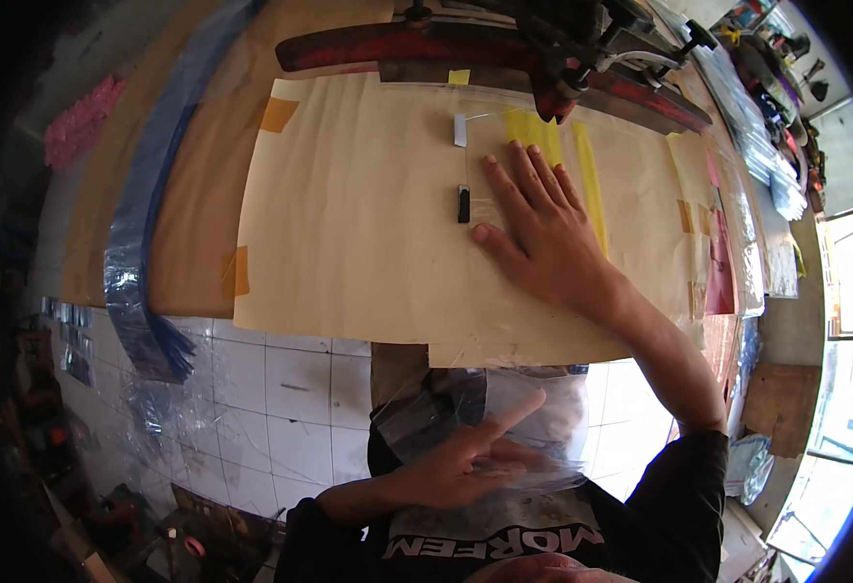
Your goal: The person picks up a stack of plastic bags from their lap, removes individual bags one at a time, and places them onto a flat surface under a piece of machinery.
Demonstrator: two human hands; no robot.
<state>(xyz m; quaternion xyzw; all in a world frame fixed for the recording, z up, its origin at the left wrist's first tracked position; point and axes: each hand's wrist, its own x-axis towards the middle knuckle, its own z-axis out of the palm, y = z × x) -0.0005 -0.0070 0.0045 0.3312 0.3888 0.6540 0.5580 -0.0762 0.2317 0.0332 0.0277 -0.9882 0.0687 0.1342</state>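
My right hand [545, 228] lies flat, fingers spread, on the cream paper sheet [349, 214] that covers the worktable. Under and around its fingers a thin clear plastic film seems to lie, its edges hard to see. Left of that hand sit a small black block [463, 204] and, farther off, a small whitish block [460, 129]. Yellow strips [590, 180] run beside and beyond the fingers. Close to my body, below the table edge, my left hand [465, 462] grips clear plastic sheets [426, 418], its index finger stretched out; the sheets partly cover its other fingers.
A red and dark metal bar [407, 47] of a machine with clamp knobs spans the table's far side. Blue plastic strips [135, 223] hang over the table's left part. Clear plastic bundles [771, 175] lie at the right. White tiled floor [290, 389] shows below the near edge.
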